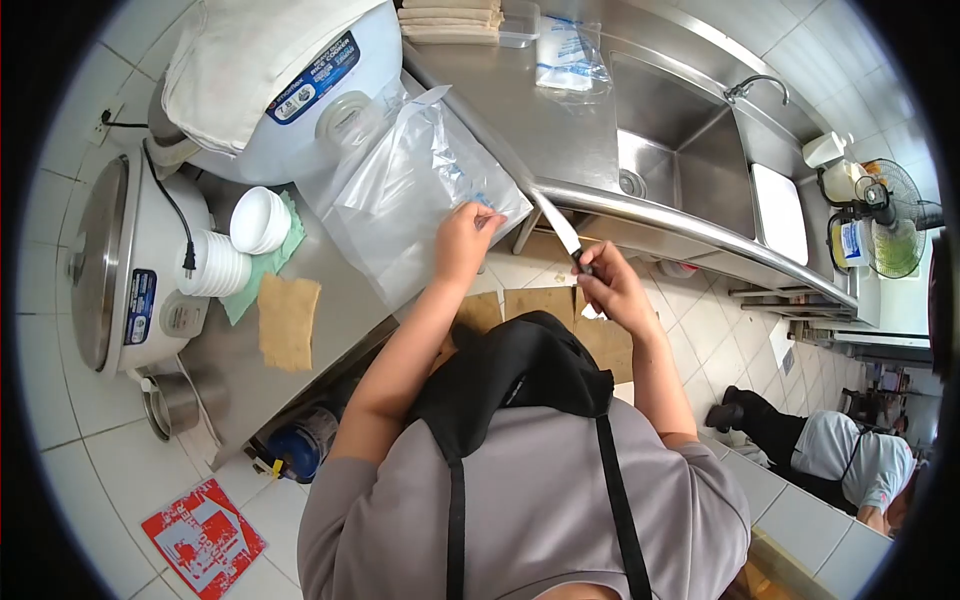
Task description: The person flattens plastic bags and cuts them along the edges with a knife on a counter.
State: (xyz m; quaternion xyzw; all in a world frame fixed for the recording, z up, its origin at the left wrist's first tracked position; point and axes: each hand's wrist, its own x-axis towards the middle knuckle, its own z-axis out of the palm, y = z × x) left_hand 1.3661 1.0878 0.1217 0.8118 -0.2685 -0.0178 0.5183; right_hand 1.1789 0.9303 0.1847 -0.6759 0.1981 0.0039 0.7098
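My right hand [612, 290] is wrapped round the dark handle of a knife [560, 225]. The pale blade points up and away from me, its tip near the corner of a clear plastic bag [400, 215]. This large bag lies spread over the left counter, against the white rice cooker. Over the bag's right part is my left hand [466, 240], its fingers curled and pressed together. Whatever those fingertips pinch is too small to make out.
Left of the bag are stacked white bowls [262, 220], a folded tan cloth [288, 322] and a second rice cooker [150, 260]. A steel sink [685, 150] lies ahead right. A co-worker [850, 450] bends at far right, near a fan [888, 215].
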